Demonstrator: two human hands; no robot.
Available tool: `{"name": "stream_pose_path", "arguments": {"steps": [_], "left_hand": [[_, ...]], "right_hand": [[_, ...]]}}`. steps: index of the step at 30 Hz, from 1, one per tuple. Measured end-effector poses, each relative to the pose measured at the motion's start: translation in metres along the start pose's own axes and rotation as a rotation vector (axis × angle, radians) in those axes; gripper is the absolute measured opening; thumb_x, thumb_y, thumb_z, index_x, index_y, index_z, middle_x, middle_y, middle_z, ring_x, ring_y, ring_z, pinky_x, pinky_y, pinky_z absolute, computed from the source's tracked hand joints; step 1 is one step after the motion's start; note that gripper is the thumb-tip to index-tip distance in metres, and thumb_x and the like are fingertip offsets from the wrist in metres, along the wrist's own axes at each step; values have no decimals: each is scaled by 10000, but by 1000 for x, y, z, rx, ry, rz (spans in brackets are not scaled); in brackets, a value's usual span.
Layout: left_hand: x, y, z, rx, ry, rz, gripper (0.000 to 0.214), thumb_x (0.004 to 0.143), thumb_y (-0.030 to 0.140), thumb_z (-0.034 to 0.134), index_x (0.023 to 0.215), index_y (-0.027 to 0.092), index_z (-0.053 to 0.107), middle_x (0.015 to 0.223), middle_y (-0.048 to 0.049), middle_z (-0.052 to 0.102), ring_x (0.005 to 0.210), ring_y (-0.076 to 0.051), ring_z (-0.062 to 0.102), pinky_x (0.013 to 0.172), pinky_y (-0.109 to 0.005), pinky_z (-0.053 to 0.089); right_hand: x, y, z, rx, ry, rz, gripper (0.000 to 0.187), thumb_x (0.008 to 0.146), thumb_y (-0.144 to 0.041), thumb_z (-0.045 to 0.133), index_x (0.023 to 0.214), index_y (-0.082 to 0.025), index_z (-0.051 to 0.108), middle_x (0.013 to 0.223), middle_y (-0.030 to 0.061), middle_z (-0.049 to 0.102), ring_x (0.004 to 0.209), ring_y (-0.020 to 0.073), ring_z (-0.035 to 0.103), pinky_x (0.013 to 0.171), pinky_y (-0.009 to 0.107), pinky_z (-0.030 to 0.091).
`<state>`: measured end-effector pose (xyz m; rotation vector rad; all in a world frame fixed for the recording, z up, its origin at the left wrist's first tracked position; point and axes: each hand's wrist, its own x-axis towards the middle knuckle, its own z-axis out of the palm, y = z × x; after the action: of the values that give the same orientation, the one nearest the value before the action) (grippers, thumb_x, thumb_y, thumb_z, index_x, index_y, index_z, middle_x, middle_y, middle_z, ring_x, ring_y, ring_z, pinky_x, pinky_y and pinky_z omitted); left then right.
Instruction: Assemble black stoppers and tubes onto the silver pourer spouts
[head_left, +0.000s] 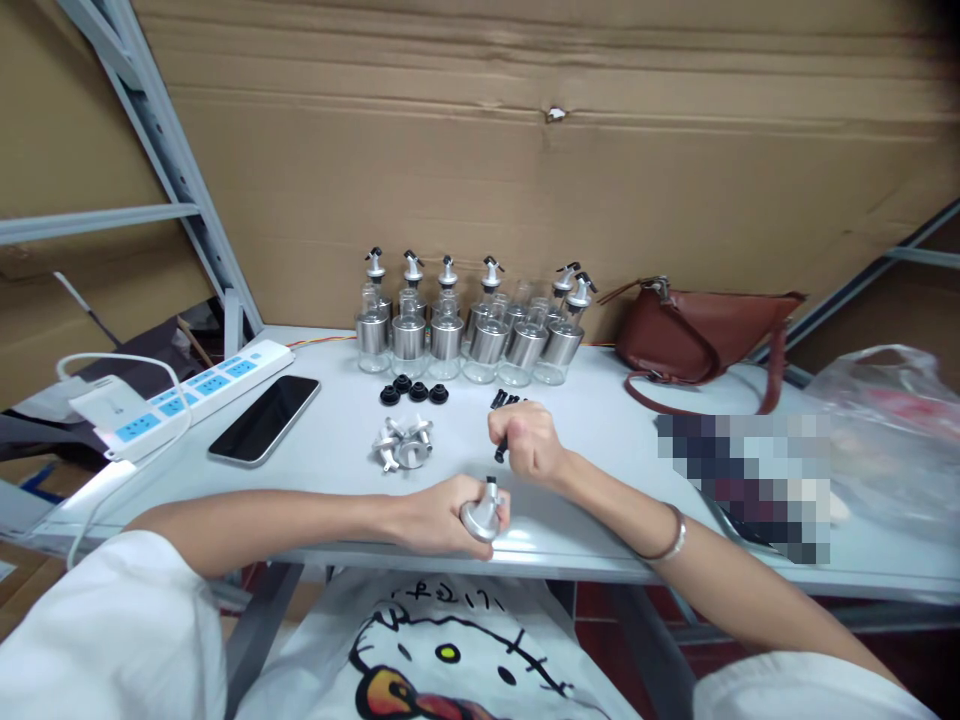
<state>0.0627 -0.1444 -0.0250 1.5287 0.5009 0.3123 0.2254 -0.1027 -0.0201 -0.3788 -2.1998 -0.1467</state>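
Note:
Near the table's front edge my left hand [450, 515] is closed round a silver pourer top [481, 517], its narrow spout with a dark tip pointing up. Just above and to the right, my right hand [532, 440] pinches a small black spout cap [501, 449], held apart from the spout. Behind my right hand lie several more black caps [498, 399], partly hidden by it. Loose silver pourer tops [412, 453] are heaped to the left, with several black stoppers [418, 391] beyond them.
Glass bottles with metal bands [446, 338] stand in rows at the back, some with pourers fitted. A phone [264, 420] and power strip [202, 395] lie left. A brown bag [697, 335], a pixelated patch and a plastic bag [892, 430] are right.

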Motion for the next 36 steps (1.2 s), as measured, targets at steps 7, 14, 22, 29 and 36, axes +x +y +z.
{"name": "stream_pose_path", "arguments": {"steps": [7,14,22,29,36], "left_hand": [[-2,-1,3,41,66,51,230,687,188,616,811,185,423,644,80,418,524,-58,365,525,-212,299],[0,-5,5,30,307,124,418,682,235,709,818,204,315,815,53,419,649,-59,381,632,-222,323],[4,-13,3,-90,268,158,483,615,271,793,811,195,358,744,67,449,602,-55,402,579,-215,309],[4,-14,2,-99,274,168,480,622,292,793,810,195,362,721,71,467,593,-60,425,574,-218,341],[3,-12,3,-118,262,133,468,651,314,772,812,199,347,709,79,470,554,-50,423,555,-215,345]], "right_hand": [[8,36,-21,38,-65,537,372,919,-432,393,687,-166,511,616,1,508,562,105,443,556,220,346],[-6,83,-63,237,-484,1178,187,771,-290,592,688,-124,574,586,19,578,552,99,513,546,208,391],[-20,91,-64,333,-620,1415,228,660,-212,735,666,-139,519,623,13,621,555,106,613,513,193,444],[-22,92,-60,283,-751,1349,203,677,-269,712,637,-137,562,566,8,615,543,116,607,500,200,419],[-24,92,-71,105,-932,1394,191,723,-230,649,575,-132,576,541,40,637,502,133,605,495,226,404]]}}
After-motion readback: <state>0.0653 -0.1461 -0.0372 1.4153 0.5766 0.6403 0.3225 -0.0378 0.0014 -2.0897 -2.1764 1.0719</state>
